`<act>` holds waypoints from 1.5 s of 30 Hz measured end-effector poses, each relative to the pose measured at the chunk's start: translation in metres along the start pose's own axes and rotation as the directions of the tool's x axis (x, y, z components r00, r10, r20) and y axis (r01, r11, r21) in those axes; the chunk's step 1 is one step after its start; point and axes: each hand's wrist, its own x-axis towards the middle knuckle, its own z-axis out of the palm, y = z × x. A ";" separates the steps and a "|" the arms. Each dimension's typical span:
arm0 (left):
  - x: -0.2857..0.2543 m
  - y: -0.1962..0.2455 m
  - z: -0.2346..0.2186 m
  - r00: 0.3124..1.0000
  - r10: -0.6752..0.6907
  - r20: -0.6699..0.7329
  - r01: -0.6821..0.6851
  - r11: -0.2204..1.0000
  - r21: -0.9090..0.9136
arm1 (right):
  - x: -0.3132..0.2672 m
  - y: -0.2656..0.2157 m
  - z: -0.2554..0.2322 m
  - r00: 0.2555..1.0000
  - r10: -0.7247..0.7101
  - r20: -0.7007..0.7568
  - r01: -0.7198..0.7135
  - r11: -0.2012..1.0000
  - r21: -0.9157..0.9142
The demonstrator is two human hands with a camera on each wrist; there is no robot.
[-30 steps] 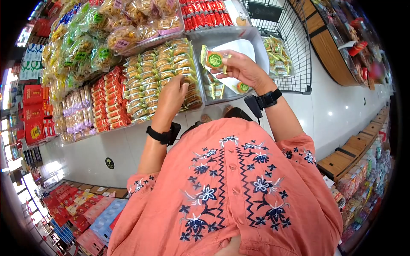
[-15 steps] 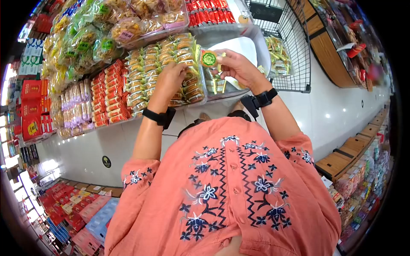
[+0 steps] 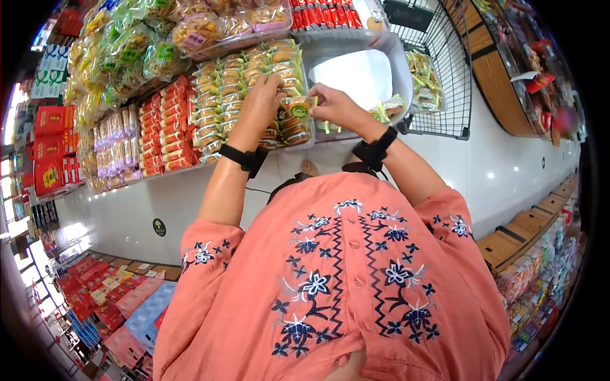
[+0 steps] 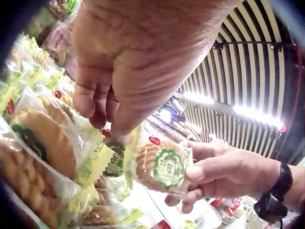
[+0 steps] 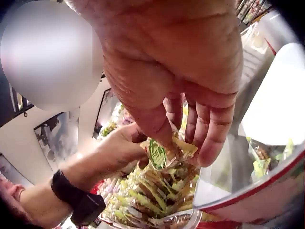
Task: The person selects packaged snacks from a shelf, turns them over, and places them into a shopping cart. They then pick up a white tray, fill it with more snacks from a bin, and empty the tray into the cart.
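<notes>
- My hands, upper middle of the frame: two, one left hand point(image 3: 257, 108) and one right hand point(image 3: 341, 111).
- Black wrist straps point(image 3: 236, 155) on me: two, one per arm.
- Wrapped cookie point(image 3: 297, 109) between my hands: one.
- Columns of wrapped cookies point(image 3: 232, 82), upper middle: four.
- Columns of red-wrapped packets point(image 3: 174, 120), upper left: two.
- Grey bin point(image 3: 396, 63), upper right of centre: one, with one white sheet point(image 3: 356, 71) inside.
- Loose packets point(image 3: 389, 108) in it: at least two, though my right hand may hide some.
- Shopping cart point(image 3: 438, 124), upper right: one, holding one clear bag point(image 3: 424, 82).
</notes>
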 end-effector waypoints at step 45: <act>-0.043 0.019 -0.022 0.995 -0.020 -0.097 0.017 0.999 -0.032 | -0.027 0.032 -0.059 0.919 0.201 -0.338 -0.262 0.954 -0.146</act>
